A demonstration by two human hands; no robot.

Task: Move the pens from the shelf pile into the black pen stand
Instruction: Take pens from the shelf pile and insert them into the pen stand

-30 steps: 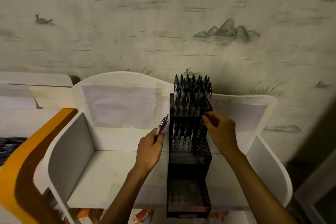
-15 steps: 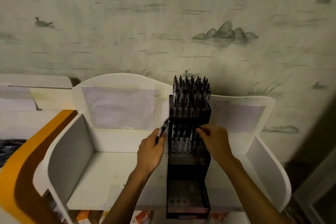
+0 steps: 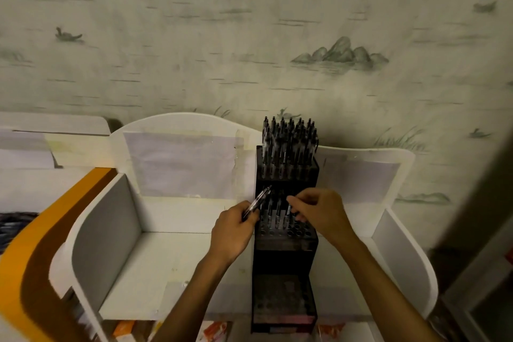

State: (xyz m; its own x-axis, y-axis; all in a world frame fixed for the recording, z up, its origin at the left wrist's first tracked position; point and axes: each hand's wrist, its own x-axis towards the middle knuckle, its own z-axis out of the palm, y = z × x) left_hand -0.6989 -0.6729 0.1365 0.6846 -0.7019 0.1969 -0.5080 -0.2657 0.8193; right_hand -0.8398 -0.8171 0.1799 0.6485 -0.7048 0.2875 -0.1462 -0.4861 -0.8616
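Observation:
The black pen stand (image 3: 286,247) rises in three steps in the middle of a white shelf. Its top step is packed with upright pens (image 3: 290,144). A few pens stand in the back holes of the middle step, and the lowest step holds none. My left hand (image 3: 236,230) grips a small bunch of pens (image 3: 256,201) just left of the stand, tips angled up to the right. My right hand (image 3: 319,216) hovers over the middle step, its fingertips pinching a pen (image 3: 288,209) that stands in a hole.
The white shelf (image 3: 155,266) has curved side panels (image 3: 107,219) and a scalloped back against the patterned wall. An orange curved band (image 3: 30,253) runs along the left. Colourful packets (image 3: 213,330) show on a lower level under the front edge.
My right hand has come down and left from the top step to the middle step. My left hand has moved right, closer to the stand, with its pens.

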